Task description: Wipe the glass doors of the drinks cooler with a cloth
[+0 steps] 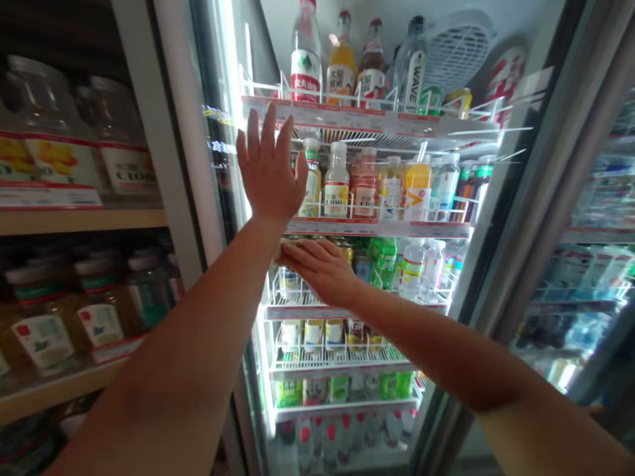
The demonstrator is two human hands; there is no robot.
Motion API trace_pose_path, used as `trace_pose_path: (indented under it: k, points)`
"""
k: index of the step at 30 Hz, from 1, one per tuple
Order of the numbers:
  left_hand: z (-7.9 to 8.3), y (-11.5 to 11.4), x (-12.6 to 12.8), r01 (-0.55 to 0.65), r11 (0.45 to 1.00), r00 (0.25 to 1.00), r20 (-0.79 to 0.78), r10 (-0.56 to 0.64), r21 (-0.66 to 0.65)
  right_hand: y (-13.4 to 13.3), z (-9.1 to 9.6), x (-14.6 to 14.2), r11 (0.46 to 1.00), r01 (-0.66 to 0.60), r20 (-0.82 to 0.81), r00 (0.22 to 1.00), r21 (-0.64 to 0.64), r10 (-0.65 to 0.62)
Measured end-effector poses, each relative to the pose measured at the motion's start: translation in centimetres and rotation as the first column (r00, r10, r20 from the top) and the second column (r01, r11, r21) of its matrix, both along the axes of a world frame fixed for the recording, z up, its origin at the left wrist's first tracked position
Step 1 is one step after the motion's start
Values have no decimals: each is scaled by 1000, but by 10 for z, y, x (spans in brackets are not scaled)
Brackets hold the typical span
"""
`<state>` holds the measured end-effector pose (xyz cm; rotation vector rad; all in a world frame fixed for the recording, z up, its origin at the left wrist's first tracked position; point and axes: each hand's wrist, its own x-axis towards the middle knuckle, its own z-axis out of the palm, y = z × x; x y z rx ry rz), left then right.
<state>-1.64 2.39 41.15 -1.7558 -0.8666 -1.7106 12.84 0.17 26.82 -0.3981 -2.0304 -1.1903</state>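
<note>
My left hand is raised with its fingers spread, in front of the left end of the drinks cooler's upper shelves. It holds nothing. Just right of it stand a green-capped bottle and a C100 bottle with a yellow label. Lower down, my right hand reaches across from the right, flat, fingers stretched out to the left and nothing in it. Behind it are cans and a green bottle on the third shelf. I cannot tell whether either hand touches anything.
Wire-railed shelves fill the lit cooler, with a tall red-labelled water bottle on top. At left, a wooden shelf carries more bottles. A metal door frame runs down the right, beside another stocked section.
</note>
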Motion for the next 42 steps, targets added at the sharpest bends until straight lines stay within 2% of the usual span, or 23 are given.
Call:
trace_pose_path:
  k: [4, 7, 11, 13, 17, 20, 22, 25, 28, 33, 36, 39, 42]
  points:
    - [1, 0, 0, -100, 995, 995, -3, 100, 25, 0, -6, -4, 1000, 7, 97, 995, -12, -6]
    - [1, 0, 1, -140, 990, 990, -11, 140, 3, 0, 0, -5, 998, 38, 140, 990, -54, -30]
    - [2, -1, 2, -67, 997, 998, -2, 67, -40, -1, 10, -7, 987, 97, 47, 995, -125, -92]
    - [1, -2, 2, -21, 998, 1000, 5, 21, -53, -2, 6, -8, 985, 107, 74, 992, -139, -98]
    - [0, -3, 2, -75, 997, 997, -3, 75, -33, -2, -12, -5, 997, 48, 188, 981, -59, -36]
    - [0, -3, 2, -108, 994, 994, -12, 108, -14, -3, -16, 4, 1000, 3, 221, 975, -6, -2]
    - [0, -3, 2, -88, 995, 996, -9, 88, -36, -3, -12, 13, 999, 30, 215, 976, -12, -27]
    - [1, -3, 2, -49, 997, 999, 7, 50, -51, -4, -7, 29, 995, 88, 126, 989, -47, -81]
    - [1, 1, 1, -41, 999, 999, 7, 41, -9, -5, -8, 41, 996, 69, 66, 996, -55, -66]
    - [1, 6, -1, -45, 999, 999, -1, 45, -18, -8, -8, 56, 999, 29, 118, 993, -32, -25]
    - [2, 5, 0, -44, 998, 999, 7, 44, -42, -11, -5, 66, 997, 52, 1, 999, -49, -52]
    - [1, 2, 1, -66, 997, 998, 2, 67, -31, -13, -11, 75, 998, 46, -65, 997, -48, -49]
    - [0, 0, 1, -62, 998, 998, 6, 62, -13, -15, -21, 82, 996, 51, 37, 998, -74, -49]
